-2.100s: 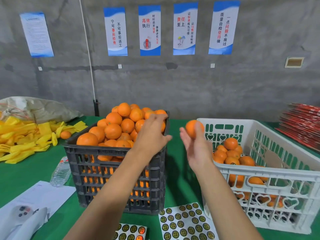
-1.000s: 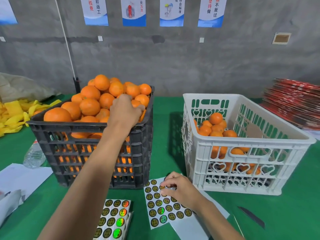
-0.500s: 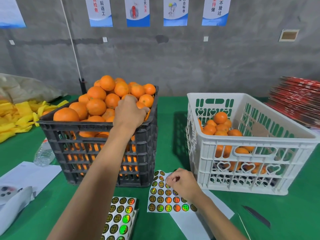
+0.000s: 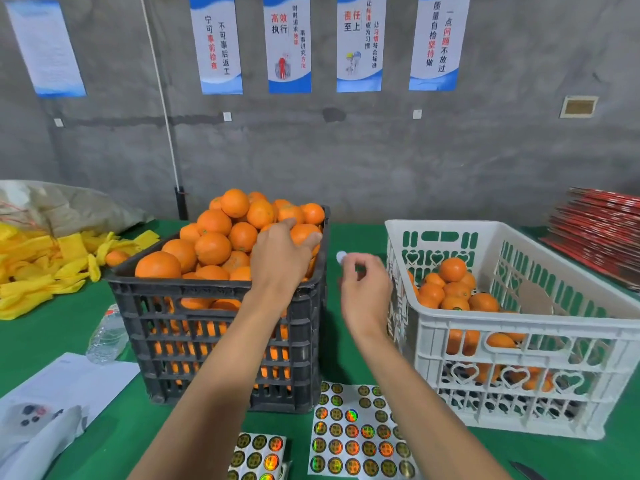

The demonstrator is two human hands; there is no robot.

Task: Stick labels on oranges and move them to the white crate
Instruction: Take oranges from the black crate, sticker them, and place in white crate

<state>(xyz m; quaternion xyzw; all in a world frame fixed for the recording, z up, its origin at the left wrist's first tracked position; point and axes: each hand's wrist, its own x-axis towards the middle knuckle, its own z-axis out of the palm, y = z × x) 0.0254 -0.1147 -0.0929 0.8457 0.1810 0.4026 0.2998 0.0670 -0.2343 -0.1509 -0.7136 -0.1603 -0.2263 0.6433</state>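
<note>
A black crate (image 4: 221, 327) piled high with oranges stands left of centre. My left hand (image 4: 280, 259) reaches over its right rim and grips one orange (image 4: 302, 233) at the top of the pile. My right hand (image 4: 363, 289) is raised between the two crates and pinches a small round label (image 4: 341, 257), seen from its white back. The white crate (image 4: 519, 341) on the right holds several oranges (image 4: 450, 289). Two label sheets (image 4: 356, 434) (image 4: 258, 455) lie on the green table in front of the crates.
Yellow foam nets (image 4: 45, 268) and a loose orange (image 4: 116, 258) lie at the left, with a grey sack (image 4: 69, 206) behind. A plastic bottle (image 4: 107, 337) and white papers (image 4: 59, 389) sit front left. Red flat packs (image 4: 602, 237) are stacked at the back right.
My right hand has lifted off the label sheet with one label pinched and risen to crate height. My left hand stays on the orange at the black crate's right rim.
</note>
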